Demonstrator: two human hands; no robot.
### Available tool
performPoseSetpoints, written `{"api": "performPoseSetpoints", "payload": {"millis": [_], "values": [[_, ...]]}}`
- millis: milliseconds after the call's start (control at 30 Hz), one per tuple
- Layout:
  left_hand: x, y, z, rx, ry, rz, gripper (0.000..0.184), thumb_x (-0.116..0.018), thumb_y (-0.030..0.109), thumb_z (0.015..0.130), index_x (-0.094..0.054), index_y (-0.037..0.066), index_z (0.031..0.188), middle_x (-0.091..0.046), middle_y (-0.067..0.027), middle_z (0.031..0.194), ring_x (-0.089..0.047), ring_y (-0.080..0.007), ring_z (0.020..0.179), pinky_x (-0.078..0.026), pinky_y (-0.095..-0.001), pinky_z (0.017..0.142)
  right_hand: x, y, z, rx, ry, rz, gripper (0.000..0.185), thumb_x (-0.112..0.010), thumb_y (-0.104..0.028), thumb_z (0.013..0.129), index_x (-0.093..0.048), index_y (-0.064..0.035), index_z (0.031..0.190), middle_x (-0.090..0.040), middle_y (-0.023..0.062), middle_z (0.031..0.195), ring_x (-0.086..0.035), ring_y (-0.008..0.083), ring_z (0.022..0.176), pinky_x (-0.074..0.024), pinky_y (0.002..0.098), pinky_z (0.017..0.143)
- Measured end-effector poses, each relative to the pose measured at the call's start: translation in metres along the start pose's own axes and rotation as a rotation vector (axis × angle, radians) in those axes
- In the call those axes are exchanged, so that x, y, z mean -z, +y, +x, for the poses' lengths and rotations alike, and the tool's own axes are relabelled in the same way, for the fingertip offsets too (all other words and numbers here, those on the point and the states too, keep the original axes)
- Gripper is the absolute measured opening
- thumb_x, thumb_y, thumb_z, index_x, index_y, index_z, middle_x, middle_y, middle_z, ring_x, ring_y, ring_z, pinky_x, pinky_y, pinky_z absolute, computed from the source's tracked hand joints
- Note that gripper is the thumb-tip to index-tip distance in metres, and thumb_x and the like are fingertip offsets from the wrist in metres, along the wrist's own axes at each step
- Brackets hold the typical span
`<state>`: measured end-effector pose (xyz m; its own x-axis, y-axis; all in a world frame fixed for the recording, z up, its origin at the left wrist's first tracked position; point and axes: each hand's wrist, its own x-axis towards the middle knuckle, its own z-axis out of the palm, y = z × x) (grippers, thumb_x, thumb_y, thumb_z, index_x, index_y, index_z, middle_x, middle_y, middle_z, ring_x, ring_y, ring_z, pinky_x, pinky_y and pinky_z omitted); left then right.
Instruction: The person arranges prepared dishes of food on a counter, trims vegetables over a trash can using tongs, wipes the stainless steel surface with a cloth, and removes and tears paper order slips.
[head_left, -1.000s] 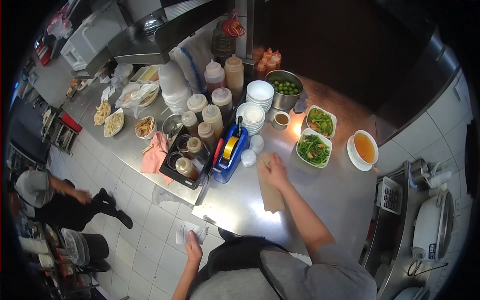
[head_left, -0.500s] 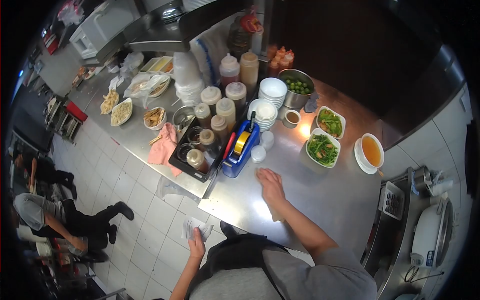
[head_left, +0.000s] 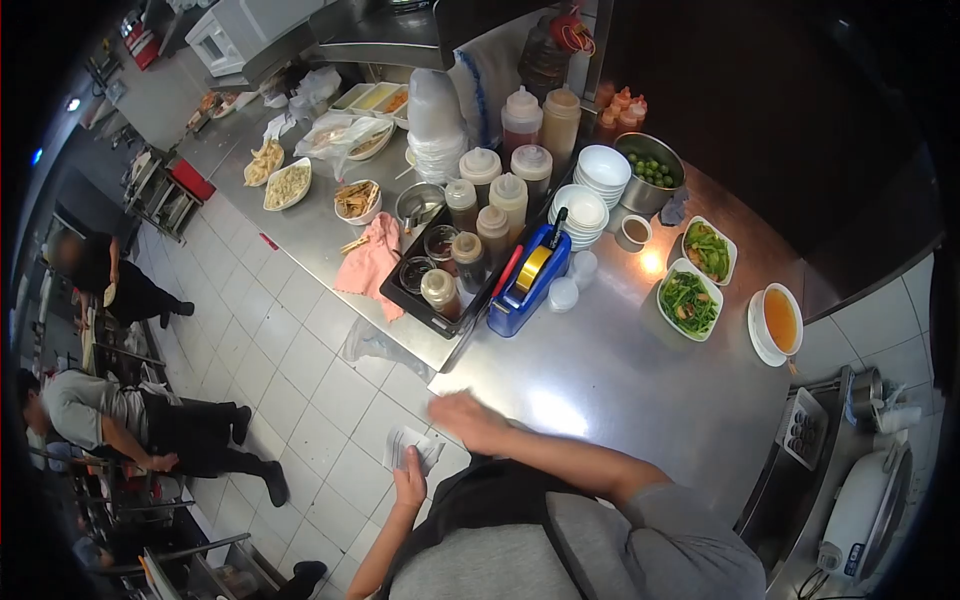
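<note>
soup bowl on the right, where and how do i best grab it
Probably by the plate under the bowl, gripping opposite edges and coming from your side: the plate's rim sticks out past the bowl at left, and the open soup needs a level lift.

Single head-worn view, forward and down onto hands (head_left: 466, 421) and counter (head_left: 650, 415)

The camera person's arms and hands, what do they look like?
The left hand and right hand wear no gloves. The right arm has a short grey sleeve; no sleeve shows on the left arm. The right hand is too blurry for small details.
</note>
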<state>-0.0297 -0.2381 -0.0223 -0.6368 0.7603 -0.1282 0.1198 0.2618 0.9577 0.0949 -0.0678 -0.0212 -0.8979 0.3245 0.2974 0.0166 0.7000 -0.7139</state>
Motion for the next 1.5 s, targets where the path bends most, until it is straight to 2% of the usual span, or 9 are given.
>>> {"api": "performPoseSetpoints", "payload": {"millis": [67, 233, 400, 700, 900, 1000, 1100, 1267, 1500], "values": [[0.005, -0.018, -0.003, 0.003, 0.012, 0.001, 0.043, -0.039, 0.036, 0.098, -0.053, -0.004, 0.103, -0.055, -0.0089, 0.096, -0.051, -0.0169, 0.090, -0.042, -0.0303, 0.080, -0.011, -0.009, -0.020, -0.031, -0.390, 0.394, 0.037, -0.043, -0.002, 0.082, -0.054, 0.0011, 0.117, -0.048, 0.0184, 0.129, -0.046, 0.0344, 0.119, -0.0359, 0.0412, 0.100], [0.023, -0.034, -0.003, 0.114, 0.016, 0.011, 0.045, -0.037, 0.035, 0.098, -0.052, -0.007, 0.101, -0.056, -0.0120, 0.095, -0.050, -0.0194, 0.090, -0.041, -0.0325, 0.081, 0.062, 0.010, -0.072, -0.269, 0.071, 0.441, 0.045, -0.041, 0.001, 0.083, -0.050, -0.0041, 0.127, -0.046, 0.0206, 0.132, -0.046, 0.0335, 0.121, -0.0368, 0.0371, 0.102], [0.013, -0.023, -0.004, 0.084, 0.027, 0.026, 0.047, -0.037, 0.035, 0.099, -0.052, -0.009, 0.099, -0.057, -0.0136, 0.094, -0.050, -0.0205, 0.089, -0.041, -0.0337, 0.082, 0.118, 0.006, -0.079, -0.738, 0.208, -0.544, 0.055, -0.052, -0.021, 0.086, -0.035, -0.0060, 0.136, -0.024, 0.0165, 0.146, -0.020, 0.0374, 0.135, -0.0265, 0.0472, 0.106], [-0.011, -0.021, 0.013, 0.115, -0.073, 0.094, 0.051, -0.039, 0.038, 0.098, -0.052, -0.011, 0.102, -0.057, -0.0141, 0.095, -0.050, -0.0201, 0.086, -0.041, -0.0327, 0.080, 0.178, 0.109, -0.104, -1.090, 0.638, -0.683, 0.056, -0.051, -0.029, 0.087, -0.035, -0.0083, 0.137, -0.023, 0.0136, 0.148, -0.019, 0.0301, 0.137, -0.0202, 0.0480, 0.108], [-0.011, -0.032, 0.021, 0.159, -0.197, 0.158, 0.050, -0.040, 0.037, 0.098, -0.053, -0.012, 0.096, -0.056, -0.0121, 0.088, -0.047, -0.0168, 0.081, -0.042, -0.0339, 0.075, 0.208, 0.062, -0.262, -1.260, 0.425, -0.863, 0.053, -0.045, -0.017, 0.086, -0.035, -0.0035, 0.136, -0.026, 0.0143, 0.146, -0.022, 0.0295, 0.136, -0.0207, 0.0448, 0.109], [-0.012, -0.034, 0.024, 0.146, -0.210, 0.163, 0.051, -0.041, 0.038, 0.098, -0.053, -0.011, 0.088, -0.055, -0.0097, 0.080, -0.045, -0.0153, 0.076, -0.042, -0.0350, 0.069, 0.214, 0.031, -0.429, -1.296, 0.858, -1.125, 0.048, -0.046, -0.018, 0.085, -0.042, -0.0014, 0.130, -0.043, 0.0196, 0.132, -0.038, 0.0344, 0.124, -0.0269, 0.0436, 0.106], [-0.006, -0.050, 0.029, 0.089, -0.183, 0.216, 0.055, -0.040, 0.040, 0.097, -0.051, -0.010, 0.077, -0.050, -0.0075, 0.069, -0.042, -0.0150, 0.068, -0.040, -0.0369, 0.062, 0.187, -0.040, -0.528, -1.633, 0.808, -1.022, 0.052, -0.044, -0.028, 0.091, -0.035, -0.0070, 0.137, -0.033, 0.0158, 0.142, -0.030, 0.0350, 0.131, -0.0234, 0.0431, 0.108], [0.015, -0.054, 0.025, 0.061, -0.175, 0.363, 0.064, -0.037, 0.045, 0.097, -0.044, -0.010, 0.064, -0.043, -0.0105, 0.056, -0.037, -0.0168, 0.060, -0.035, -0.0412, 0.054, 0.108, -0.087, -0.474, -1.983, 0.987, -1.009, 0.056, -0.046, -0.028, 0.090, -0.033, -0.0003, 0.137, -0.030, 0.0188, 0.144, -0.027, 0.0368, 0.132, -0.0239, 0.0435, 0.107], [0.073, -0.066, 0.050, 0.092, -0.240, 0.449, 0.061, -0.038, 0.045, 0.096, -0.037, -0.003, 0.059, -0.033, -0.0034, 0.053, -0.031, -0.0123, 0.053, -0.029, -0.0368, 0.046, 0.100, 0.001, -0.243, -1.392, 0.847, -0.940, 0.062, -0.058, -0.027, 0.081, -0.039, 0.0008, 0.133, -0.035, 0.0197, 0.140, -0.028, 0.0346, 0.132, -0.0189, 0.0449, 0.109]]}}
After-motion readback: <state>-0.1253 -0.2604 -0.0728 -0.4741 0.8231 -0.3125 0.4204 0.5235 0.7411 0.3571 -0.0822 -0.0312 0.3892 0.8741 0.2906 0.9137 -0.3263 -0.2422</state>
